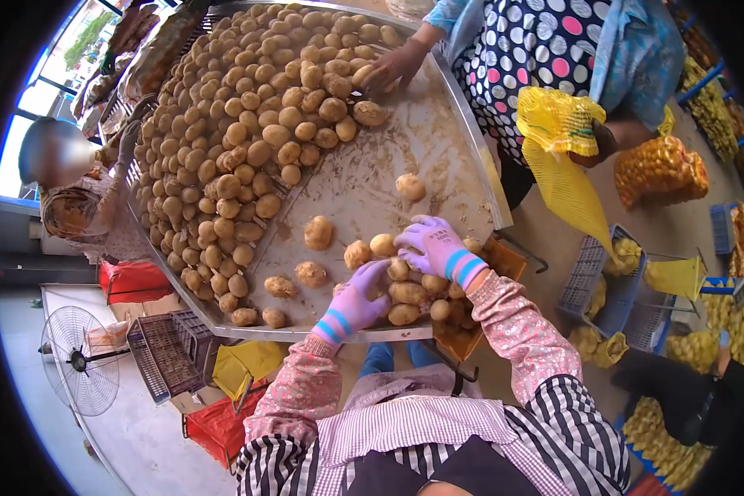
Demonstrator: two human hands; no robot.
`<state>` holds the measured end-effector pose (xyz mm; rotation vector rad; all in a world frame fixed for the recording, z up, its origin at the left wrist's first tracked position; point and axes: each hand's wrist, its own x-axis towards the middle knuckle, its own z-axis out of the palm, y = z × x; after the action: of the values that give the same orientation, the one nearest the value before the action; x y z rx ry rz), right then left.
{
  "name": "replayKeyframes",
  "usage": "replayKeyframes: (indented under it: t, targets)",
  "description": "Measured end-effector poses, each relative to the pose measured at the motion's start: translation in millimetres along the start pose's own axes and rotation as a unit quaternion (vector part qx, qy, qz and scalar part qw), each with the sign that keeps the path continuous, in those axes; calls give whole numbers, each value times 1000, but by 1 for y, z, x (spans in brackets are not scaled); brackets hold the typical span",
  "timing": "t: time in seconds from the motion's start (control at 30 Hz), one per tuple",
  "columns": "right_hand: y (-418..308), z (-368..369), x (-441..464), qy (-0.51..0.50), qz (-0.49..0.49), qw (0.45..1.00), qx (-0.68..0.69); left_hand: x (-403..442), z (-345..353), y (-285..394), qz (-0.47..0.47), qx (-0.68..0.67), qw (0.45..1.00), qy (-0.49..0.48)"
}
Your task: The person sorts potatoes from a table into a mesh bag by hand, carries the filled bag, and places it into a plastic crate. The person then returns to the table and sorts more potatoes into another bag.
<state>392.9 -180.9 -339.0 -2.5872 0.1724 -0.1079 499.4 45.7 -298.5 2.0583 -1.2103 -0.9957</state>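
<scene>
Both my hands wear purple gloves and rest among potatoes at the near edge of a metal table (364, 178). My left hand (355, 304) lies beside a small group of potatoes (407, 293), its fingers bent toward them; what they grip, if anything, is hidden. My right hand (429, 246) reaches over the same group from the right, fingers curled down on a potato (398, 268). Loose potatoes (318, 232) lie just beyond my left hand, and a single one (410, 187) sits farther up. A large heap of potatoes (248, 124) covers the table's left and far side.
Across the table a co-worker's hand (397, 68) touches the heap; their other hand holds a yellow net bag (560, 124). Another person (70, 194) stands at the left. Around are a fan (78, 360), crates (167, 354), a red bag (223, 428) and a filled net sack (660, 172).
</scene>
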Motion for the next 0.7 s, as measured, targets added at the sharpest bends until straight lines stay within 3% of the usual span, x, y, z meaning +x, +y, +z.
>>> replayKeyframes:
  t: [0.07,0.1,0.13,0.17,0.23,0.33,0.4,0.53,0.6,0.7]
  targets:
    - [6,-10,-22,-78,3,997,25,-25,-11,-19,-10,47,990,135]
    - [7,-15,-31,-65,45,991,108,-39,-21,-32,-43,85,981,169]
    - [9,-18,-39,-63,46,991,109,-49,-31,-47,-74,123,969,203]
    - [11,-20,-47,22,67,987,144,-57,-40,-62,-71,125,969,201]
    - [19,-25,-57,138,102,973,156,-64,-54,-73,-204,128,959,146]
    - [21,-22,-68,155,163,970,96,-54,-53,-73,-195,183,955,130]
    - [13,-10,-76,108,209,970,64,-42,-44,-70,-184,179,958,127]
    - [-19,10,-86,50,186,979,66,-36,-29,-56,-131,171,971,100]
    - [-42,18,-80,24,164,984,59,-33,-12,-47,-22,174,981,81]
    - [-72,32,-56,12,160,986,36,-25,7,-8,-17,134,989,53]
